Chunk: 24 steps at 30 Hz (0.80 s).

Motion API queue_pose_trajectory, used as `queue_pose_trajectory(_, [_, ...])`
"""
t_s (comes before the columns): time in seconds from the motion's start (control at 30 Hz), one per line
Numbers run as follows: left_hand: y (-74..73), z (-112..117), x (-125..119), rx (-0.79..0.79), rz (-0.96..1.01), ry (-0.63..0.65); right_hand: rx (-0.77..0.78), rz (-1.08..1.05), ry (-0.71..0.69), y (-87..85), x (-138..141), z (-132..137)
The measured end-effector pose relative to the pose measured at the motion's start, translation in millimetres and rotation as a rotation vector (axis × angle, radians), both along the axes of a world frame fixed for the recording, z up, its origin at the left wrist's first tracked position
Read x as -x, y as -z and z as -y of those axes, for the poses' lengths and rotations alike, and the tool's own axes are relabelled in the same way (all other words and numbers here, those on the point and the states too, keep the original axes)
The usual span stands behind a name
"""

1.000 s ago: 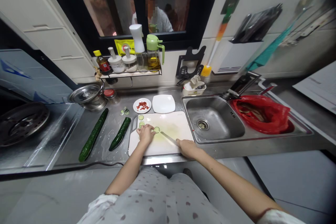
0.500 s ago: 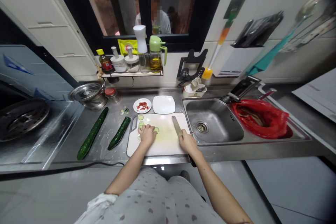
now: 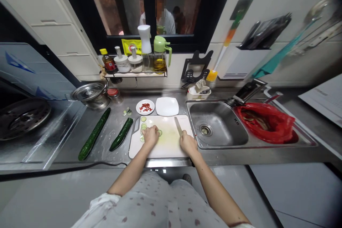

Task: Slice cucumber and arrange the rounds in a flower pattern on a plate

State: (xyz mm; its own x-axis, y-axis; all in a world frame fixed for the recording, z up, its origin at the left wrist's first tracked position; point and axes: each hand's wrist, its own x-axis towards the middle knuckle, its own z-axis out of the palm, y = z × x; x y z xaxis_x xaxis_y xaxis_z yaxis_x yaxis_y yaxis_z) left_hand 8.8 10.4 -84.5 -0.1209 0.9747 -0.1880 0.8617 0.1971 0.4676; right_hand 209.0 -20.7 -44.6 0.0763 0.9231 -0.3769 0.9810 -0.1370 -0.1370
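Observation:
My right hand (image 3: 188, 144) is wrapped round the handle of a kitchen knife (image 3: 179, 126), its blade pointing away over the right part of the white cutting board (image 3: 171, 149). On the board's left half my left hand (image 3: 150, 136) is closed, fingers curled down among the cucumber slices (image 3: 143, 127); one slice (image 3: 160, 133) peeks out at its right side. What lies under the fingers is partly hidden. Left of the board rest a shorter cut cucumber (image 3: 121, 134) and a long whole cucumber (image 3: 94, 133).
Behind the board stand a plate with chopped red pieces (image 3: 139, 111) and a white square plate (image 3: 167, 106). To the right is the sink (image 3: 219, 139), with a red plastic bag (image 3: 280, 128) beyond. A steel pot (image 3: 93, 101) and a red-lidded jar (image 3: 114, 96) stand at back left.
My right hand and the knife have shifted slightly left. My left hand stays at nearly the same spot, its fingers slightly changed over the slices.

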Motion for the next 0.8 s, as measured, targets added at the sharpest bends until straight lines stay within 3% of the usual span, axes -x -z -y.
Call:
queue_pose_trajectory(0.23, [-6.0,21,25,0.038,0.263,-0.174,0.075,-0.126,-0.028,1.5,-15,4])
queue_pose_trajectory(0.5, [8.2,46,80,0.014,0.224,-0.295,0.083,-0.185,0.005,11.2,-22,14])
queue_pose_trajectory(0.8, [12.1,53,87,0.046,0.082,-0.273,0.056,-0.241,0.032,9.0,-22,18])
